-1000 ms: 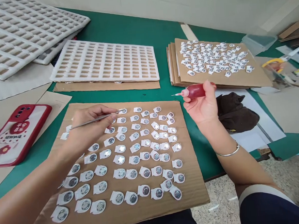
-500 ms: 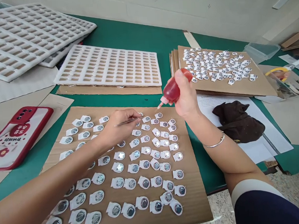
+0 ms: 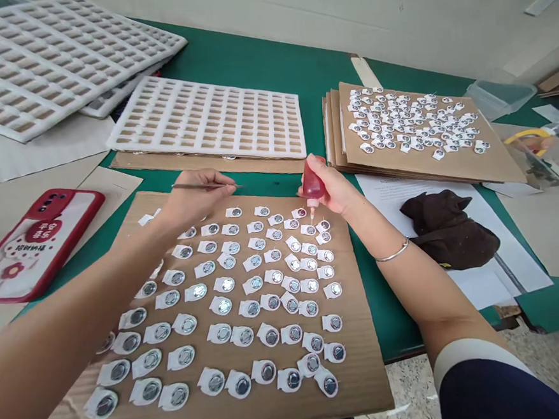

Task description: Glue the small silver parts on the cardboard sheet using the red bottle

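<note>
My right hand (image 3: 333, 190) is wrapped round a red squeeze bottle (image 3: 312, 181), its thin tip pointing down over the small round pieces at the upper right of a cardboard sheet (image 3: 368, 382). My left hand (image 3: 196, 193) pinches metal tweezers (image 3: 201, 186), held above the sheet's back edge with the tips pointing right and nothing visible between them. Many round metallic pieces with white tabs, such as one at the front (image 3: 176, 395), lie in loose rows on the cardboard. My left forearm hides some at the left.
White foam grid trays (image 3: 210, 118) lie behind the sheet. A cardboard stack (image 3: 491, 156) with more pieces stands at the back right. A red-edged phone (image 3: 37, 245) is at left; dark cloth (image 3: 458, 235) rests on paper (image 3: 527, 262) at right.
My left hand with the tweezers has moved left and up, away from the pieces. My right hand has lowered the bottle, turning it steeper, its tip now close over the upper right pieces.
</note>
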`<action>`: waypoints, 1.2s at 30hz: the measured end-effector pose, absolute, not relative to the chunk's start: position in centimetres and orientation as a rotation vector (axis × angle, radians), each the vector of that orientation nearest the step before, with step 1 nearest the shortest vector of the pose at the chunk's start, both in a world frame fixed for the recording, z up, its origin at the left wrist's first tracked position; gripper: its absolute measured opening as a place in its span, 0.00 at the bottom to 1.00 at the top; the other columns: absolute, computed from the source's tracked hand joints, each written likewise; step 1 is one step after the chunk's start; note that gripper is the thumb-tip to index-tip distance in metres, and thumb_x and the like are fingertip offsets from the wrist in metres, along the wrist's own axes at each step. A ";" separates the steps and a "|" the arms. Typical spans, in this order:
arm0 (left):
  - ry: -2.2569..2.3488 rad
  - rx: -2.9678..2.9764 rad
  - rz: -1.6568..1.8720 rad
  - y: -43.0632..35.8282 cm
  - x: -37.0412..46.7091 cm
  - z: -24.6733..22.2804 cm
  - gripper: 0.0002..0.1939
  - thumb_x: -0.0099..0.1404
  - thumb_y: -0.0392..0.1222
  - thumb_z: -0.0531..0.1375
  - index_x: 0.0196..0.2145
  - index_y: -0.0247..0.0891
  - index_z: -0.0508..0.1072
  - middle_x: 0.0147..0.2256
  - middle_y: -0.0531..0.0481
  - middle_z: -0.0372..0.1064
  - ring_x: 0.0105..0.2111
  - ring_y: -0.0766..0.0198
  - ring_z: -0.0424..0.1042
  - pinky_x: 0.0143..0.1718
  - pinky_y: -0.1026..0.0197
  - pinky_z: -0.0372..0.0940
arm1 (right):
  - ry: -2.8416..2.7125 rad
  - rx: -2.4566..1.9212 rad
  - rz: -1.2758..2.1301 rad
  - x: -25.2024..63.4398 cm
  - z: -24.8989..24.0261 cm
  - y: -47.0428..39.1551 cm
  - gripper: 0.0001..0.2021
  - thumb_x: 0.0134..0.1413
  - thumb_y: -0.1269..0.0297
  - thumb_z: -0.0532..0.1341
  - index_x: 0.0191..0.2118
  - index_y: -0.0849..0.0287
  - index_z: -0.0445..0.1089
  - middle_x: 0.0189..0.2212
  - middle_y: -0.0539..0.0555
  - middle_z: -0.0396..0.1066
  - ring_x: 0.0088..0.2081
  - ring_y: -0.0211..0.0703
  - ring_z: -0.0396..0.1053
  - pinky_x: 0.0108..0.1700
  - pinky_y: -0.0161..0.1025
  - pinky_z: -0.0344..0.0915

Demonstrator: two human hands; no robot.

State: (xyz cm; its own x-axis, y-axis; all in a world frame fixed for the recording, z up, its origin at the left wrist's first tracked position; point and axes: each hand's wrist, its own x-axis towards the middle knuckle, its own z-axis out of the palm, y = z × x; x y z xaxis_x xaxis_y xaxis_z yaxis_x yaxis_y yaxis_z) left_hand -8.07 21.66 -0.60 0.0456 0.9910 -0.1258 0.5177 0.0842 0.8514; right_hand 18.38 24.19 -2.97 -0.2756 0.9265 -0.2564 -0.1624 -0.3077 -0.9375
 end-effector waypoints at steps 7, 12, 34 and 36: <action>1.583 1.580 0.757 21.7 -9.2 -1.2 0.11 0.50 0.44 0.61 0.31 0.37 0.74 0.27 0.48 0.72 0.28 0.65 0.70 0.24 0.66 0.60 | -1.032 -1.143 1.679 18.6 -3.4 23.9 0.19 0.40 0.44 0.61 0.25 0.57 0.64 0.19 0.48 0.65 0.21 0.37 0.67 0.20 0.36 0.67; 1.613 1.625 0.753 22.1 -9.4 -2.0 0.09 0.50 0.42 0.60 0.31 0.37 0.74 0.25 0.49 0.71 0.24 0.66 0.68 0.22 0.65 0.59 | -1.026 -1.186 1.685 18.6 -3.1 23.6 0.21 0.36 0.42 0.63 0.23 0.57 0.63 0.17 0.48 0.64 0.20 0.38 0.67 0.16 0.36 0.66; 1.311 1.948 0.550 16.3 -3.5 -0.2 0.09 0.59 0.44 0.55 0.32 0.39 0.73 0.30 0.51 0.72 0.30 0.66 0.68 0.30 0.65 0.61 | -1.007 -1.015 1.494 18.8 -2.4 23.8 0.23 0.40 0.39 0.58 0.29 0.56 0.62 0.22 0.48 0.60 0.24 0.38 0.66 0.27 0.42 0.67; 1.316 1.943 0.558 16.3 -3.4 -0.2 0.09 0.59 0.44 0.55 0.32 0.39 0.73 0.30 0.51 0.72 0.30 0.66 0.69 0.30 0.65 0.61 | -0.994 -0.994 1.493 18.8 -2.4 23.8 0.23 0.40 0.39 0.58 0.31 0.56 0.62 0.24 0.49 0.60 0.27 0.40 0.67 0.29 0.43 0.67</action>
State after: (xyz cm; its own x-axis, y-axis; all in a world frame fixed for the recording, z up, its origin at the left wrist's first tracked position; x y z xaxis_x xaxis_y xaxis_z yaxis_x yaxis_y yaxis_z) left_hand -3.38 16.33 -0.23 0.3870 0.9213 -0.0381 0.6132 -0.2263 0.7568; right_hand 18.79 23.82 -2.43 -0.1181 0.9893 -0.0862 -0.3025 -0.1185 -0.9458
